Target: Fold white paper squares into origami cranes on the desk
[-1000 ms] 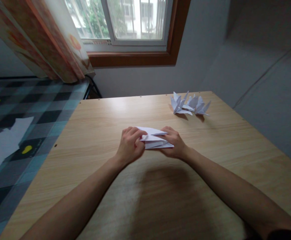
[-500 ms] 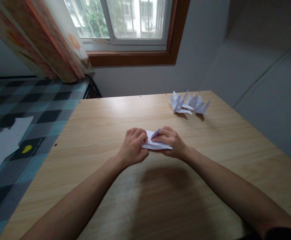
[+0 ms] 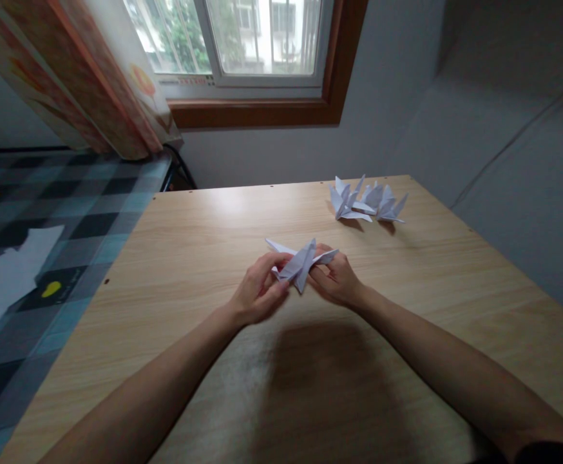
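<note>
A white folded-paper crane is held between my two hands above the middle of the table. Its pointed flaps stick out to several sides. My left hand grips the left part, with the thumb in front and the fingers partly behind the paper. On the other side, my right hand closes on the right part, its fingertips partly hidden by a flap. Farther back on the right stand several finished-looking white paper cranes, close together.
The wooden table reaches to the wall under a window. To the left, a bed with a checked cover carries white paper sheets. A patterned curtain hangs behind it.
The paper was pressed flatter and mostly covered by my hands; now it is turned, with its pointed flaps spread. Both hands have shifted their grip. The cranes at the back have not moved.
</note>
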### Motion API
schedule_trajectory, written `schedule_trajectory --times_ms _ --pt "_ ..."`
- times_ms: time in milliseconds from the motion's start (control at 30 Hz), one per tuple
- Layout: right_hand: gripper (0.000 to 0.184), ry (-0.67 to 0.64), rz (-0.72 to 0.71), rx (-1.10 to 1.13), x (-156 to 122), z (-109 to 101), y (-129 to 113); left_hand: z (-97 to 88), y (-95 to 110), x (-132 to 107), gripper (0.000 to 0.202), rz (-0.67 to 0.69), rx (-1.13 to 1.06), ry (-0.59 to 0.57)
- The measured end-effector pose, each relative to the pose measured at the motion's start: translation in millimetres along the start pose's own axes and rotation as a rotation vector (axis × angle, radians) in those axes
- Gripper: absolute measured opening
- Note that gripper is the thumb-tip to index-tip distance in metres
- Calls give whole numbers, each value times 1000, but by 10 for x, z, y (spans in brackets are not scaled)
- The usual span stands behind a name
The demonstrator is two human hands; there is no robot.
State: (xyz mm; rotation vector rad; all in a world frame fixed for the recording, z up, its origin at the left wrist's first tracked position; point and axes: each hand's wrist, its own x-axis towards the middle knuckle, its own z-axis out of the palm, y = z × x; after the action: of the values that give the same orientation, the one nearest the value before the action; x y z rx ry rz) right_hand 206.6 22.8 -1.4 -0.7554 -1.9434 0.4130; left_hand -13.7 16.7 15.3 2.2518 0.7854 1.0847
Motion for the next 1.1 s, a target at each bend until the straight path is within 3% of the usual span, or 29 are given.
schedule_trajectory --times_ms 200,333,567,733,800,933,1100 --pt "5 16 -3 -2 -4 23 -12 42 7 40 10 63 99 68" --pt "10 1 1 1 -2 2 13 1 -34 51 12 90 107 93" --pt "27 78 177 70 -26 -36 109 -88 -119 65 13 32 213 260" --pt "14 -48 -91 -43 33 -105 53 -79 -136 49 14 -13 238 279" --pt "20 -148 -189 -164 45 -118 37 -63 -129 46 14 -3 226 240" --pt "49 -321 -265 -417 32 -119 51 -26 -120 36 14 35 214 189" --pt "40 -347 -321 -571 31 -123 73 -1 -122 19 14 63 196 231"
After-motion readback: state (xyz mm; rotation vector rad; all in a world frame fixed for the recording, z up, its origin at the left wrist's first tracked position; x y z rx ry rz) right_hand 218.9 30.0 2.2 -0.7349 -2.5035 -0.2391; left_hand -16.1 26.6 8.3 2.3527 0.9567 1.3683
